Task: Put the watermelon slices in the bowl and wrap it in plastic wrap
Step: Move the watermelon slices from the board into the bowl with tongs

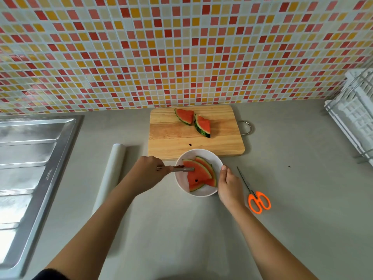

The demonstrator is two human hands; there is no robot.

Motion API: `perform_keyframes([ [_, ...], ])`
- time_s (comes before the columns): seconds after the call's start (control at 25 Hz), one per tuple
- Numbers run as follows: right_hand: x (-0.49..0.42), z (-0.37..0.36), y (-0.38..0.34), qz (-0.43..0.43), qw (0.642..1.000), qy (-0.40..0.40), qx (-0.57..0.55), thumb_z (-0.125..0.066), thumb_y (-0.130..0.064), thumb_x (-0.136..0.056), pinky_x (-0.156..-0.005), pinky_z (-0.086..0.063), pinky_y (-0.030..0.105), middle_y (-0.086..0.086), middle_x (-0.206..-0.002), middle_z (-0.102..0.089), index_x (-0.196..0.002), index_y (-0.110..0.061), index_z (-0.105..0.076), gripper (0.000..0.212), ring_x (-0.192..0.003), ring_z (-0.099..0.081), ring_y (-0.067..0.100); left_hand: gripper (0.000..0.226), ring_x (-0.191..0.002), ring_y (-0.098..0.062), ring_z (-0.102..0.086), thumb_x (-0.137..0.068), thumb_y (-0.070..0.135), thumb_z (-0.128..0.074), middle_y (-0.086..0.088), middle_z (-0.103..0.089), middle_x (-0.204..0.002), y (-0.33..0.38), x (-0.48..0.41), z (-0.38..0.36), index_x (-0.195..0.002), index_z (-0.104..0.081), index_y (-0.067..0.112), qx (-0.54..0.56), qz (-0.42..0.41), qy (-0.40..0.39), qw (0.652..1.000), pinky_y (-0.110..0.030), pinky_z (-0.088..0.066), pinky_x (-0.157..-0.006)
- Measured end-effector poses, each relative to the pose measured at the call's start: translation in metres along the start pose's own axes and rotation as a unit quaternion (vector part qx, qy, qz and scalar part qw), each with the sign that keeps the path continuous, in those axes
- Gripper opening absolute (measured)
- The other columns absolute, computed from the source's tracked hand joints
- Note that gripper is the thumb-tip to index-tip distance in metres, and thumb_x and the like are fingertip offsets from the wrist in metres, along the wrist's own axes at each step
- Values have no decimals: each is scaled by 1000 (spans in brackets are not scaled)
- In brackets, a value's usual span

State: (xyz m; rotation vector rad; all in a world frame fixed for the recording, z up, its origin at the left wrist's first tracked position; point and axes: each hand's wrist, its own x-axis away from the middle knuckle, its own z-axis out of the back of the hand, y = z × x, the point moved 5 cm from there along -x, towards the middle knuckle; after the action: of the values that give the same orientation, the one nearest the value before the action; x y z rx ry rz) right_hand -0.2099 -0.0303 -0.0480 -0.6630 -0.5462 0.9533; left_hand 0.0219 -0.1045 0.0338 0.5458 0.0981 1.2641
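scissors [251, 191] right of the bowl [201, 151], wrap roll [110, 176] left, board [181, 142] behind.

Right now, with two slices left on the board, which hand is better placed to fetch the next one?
Probably left: the left hand grips the tongs, while the right hand steadies the bowl.

White bowl [203, 154] at the middle of the worktop [181, 229] holds overlapping watermelon slices [198, 174]; two more slices [184, 116] lie on the cutting board [171, 146] by its back edge; plastic wrap roll [113, 168] lies left of the bowl.
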Motion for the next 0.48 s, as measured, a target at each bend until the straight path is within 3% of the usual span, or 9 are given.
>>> perform_keyframes([
  [0.12,-1,-1,-1,6,1000,0,-12,-26,-33,-99,-45,-25,28,-8,-55,-45,-72,-19,-45,35,-52,-44,16,44,-58,-21,-45,-92,45,-49,-5,-52,-62,18,11,6,-67,-55,9,-115,-42,33,992,-27,-32,-55],
  [0.28,-1,0,-1,6,1000,-4,-14,-24,-34,-98,-47,-27,28,-8,-57,-47,-72,-19,-46,37,-54,-45,10,43,-61,-31,-57,-90,45,-54,-10,-62,-64,24,18,26,-65,-54,10,-147,-73,89,982,-30,-33,-53],
  [0.36,-1,1,-1,6,1000,-7,-18,-25,-33,-99,-47,-27,29,-7,-57,-48,-73,-20,-46,36,-54,-46,12,39,-55,-29,-57,-88,42,-59,-9,-64,-60,24,13,39,-68,-64,8,-126,-115,157,973,-29,-32,-51],
  [0.48,0,4,0,7,1000,-4,-19,-27,-32,-99,-45,-26,27,-7,-56,-47,-72,-20,-44,34,-53,-46,12,33,-53,-11,-48,-89,43,-58,1,-59,-61,15,-19,35,-72,-62,15,27,-27,147,988,-19,-32,-49],
])
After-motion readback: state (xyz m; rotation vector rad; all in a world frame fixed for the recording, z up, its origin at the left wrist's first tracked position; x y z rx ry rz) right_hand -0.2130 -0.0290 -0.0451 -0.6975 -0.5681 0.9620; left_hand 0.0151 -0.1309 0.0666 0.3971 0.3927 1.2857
